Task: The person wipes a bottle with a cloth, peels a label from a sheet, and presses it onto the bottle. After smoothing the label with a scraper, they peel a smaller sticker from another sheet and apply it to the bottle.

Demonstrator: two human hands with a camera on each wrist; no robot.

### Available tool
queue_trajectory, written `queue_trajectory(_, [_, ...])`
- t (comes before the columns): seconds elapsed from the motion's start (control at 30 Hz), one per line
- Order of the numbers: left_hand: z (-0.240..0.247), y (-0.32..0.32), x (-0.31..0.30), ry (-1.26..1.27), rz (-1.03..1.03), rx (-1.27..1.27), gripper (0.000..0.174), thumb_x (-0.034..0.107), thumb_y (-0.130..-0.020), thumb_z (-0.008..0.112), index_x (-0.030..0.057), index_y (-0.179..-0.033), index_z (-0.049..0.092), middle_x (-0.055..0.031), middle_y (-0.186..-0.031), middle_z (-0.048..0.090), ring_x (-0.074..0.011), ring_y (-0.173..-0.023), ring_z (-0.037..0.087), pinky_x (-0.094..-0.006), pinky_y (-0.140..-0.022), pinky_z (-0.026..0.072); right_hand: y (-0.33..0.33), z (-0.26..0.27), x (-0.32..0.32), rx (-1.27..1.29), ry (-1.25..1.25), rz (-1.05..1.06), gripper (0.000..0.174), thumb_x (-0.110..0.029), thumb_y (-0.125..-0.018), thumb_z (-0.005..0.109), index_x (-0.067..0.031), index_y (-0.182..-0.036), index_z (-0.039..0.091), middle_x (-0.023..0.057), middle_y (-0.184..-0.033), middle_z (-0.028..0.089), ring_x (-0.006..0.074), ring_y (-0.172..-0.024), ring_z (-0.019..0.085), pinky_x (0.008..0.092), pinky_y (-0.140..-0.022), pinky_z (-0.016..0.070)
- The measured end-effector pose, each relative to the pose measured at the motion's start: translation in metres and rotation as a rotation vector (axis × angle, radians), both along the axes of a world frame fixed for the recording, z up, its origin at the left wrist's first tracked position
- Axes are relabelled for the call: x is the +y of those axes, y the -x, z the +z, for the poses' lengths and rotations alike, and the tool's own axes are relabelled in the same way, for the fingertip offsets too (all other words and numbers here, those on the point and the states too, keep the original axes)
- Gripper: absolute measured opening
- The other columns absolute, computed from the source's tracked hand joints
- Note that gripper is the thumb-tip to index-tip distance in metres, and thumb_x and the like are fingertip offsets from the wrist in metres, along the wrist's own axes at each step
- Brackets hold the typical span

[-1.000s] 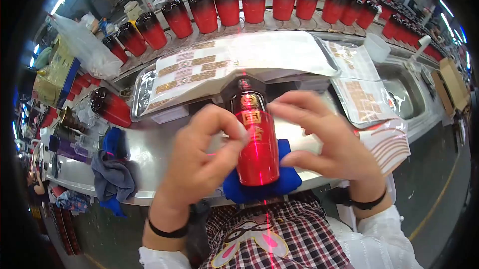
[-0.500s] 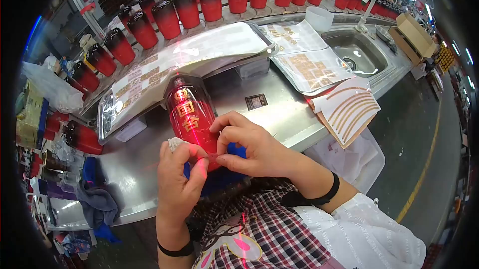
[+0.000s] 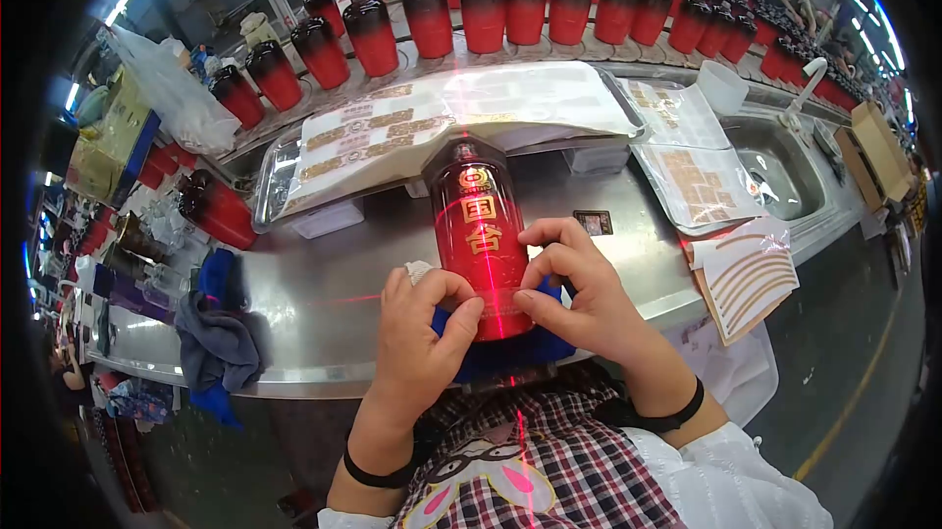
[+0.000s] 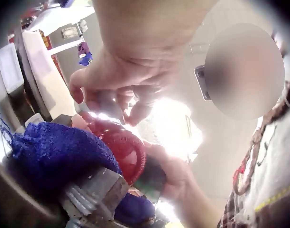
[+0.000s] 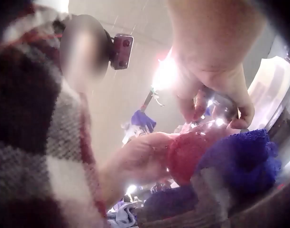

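Pinching the red bottle (image 3: pixel 481 235) low on its body: left hand (image 3: pixel 417 333) and right hand (image 3: pixel 579 298), fingers curled, thumbs pressing. It lies neck-away on the blue cloth (image 3: pixel 510 357) at the counter (image 3: pixel 314 303) edge. Best bet: even thumb pressure, bottle centred on the laser line (image 3: pixel 488 274). Anything under my thumbs is hidden, and the wrist views are glared out.

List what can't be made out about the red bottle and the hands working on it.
Head view: the red bottle's lower end is hidden by the left hand and right hand gripping it.
Left wrist view: glare whites out the middle; the bottle is blurred.
Right wrist view: blur, and the blue cloth covers the bottle's side.
Head view: print on the label sheets is too small to read.
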State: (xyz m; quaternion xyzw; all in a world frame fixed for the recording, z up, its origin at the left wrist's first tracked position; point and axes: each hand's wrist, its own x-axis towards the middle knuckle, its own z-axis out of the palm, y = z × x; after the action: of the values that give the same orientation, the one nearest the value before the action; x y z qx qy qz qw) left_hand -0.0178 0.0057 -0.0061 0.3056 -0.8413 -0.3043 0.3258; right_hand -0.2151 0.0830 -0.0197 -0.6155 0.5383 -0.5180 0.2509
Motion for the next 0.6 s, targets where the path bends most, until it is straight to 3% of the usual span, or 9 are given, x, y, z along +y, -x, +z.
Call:
queue_trajectory(0.3, [-0.009,0.006,-0.004,-0.173,0.111,0.115,0.013,0.015,-0.091,0.065,0.0031,-0.087,0.061,-0.0055,-0.087,0.058,-0.0189,-0.089,0.051,-0.0308,-0.084,0.0395,0.001,-0.005,-0.013,-0.008,0.007,-0.059,0.016,-0.012,-0.083,0.075,-0.0027,-0.088,0.063,0.0169,-0.118,0.051,0.0299,-0.115,0.052,0.0378,-0.098,0.0427])
queue_trajectory(0.6, [-0.009,0.009,-0.003,-0.087,0.135,0.075,0.016,0.019,-0.092,0.066,0.0047,-0.087,0.061,-0.0054,-0.089,0.061,-0.0207,-0.094,0.049,-0.0333,-0.091,0.0354,-0.003,-0.012,-0.022,0.06,0.092,-0.09,0.017,-0.013,-0.083,0.076,-0.0032,-0.086,0.064,0.0187,-0.12,0.049,0.0331,-0.118,0.05,0.0403,-0.1,0.0418])
